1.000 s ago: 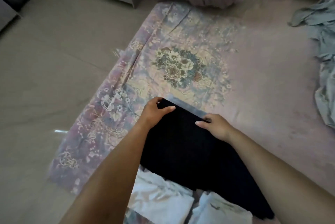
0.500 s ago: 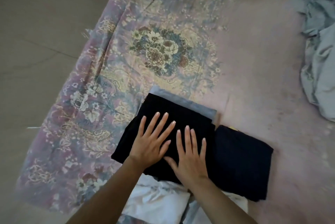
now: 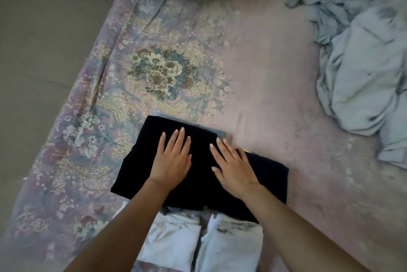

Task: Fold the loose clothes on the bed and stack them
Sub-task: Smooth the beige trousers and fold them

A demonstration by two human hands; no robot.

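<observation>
**Both palms flat on folded black garment**

Left hand point(image 3: 172, 159) lay flat, fingers straight and slightly spread, pressing the top of the folded black garment point(image 3: 141, 161); nothing gripped. Right hand point(image 3: 233, 169) same: fingers straight, splayed, palm down on the cloth's right half, holding nothing. Hands sat side by side, apart, bare forearms running back to the near edge.

Black garment was a rough rectangle, matte, dense dark fabric, lying near-centre on the bed. A thin grey folded edge point(image 3: 220, 133) peeked out under its far side. A second dark folded piece point(image 3: 271, 172) stuck out right, partly under the right hand. A small yellow bit showed at its far edge.

White folded clothes point(image 3: 176, 241) sat just near of the black one, two soft blocks side by side.

Floral bedcover point(image 3: 163, 73), faded pink, medallion print, far of the stack. Crumpled grey-green loose cloth point(image 3: 361, 69) lay far right, well apart. Beige floor point(image 3: 33, 51) left.
</observation>
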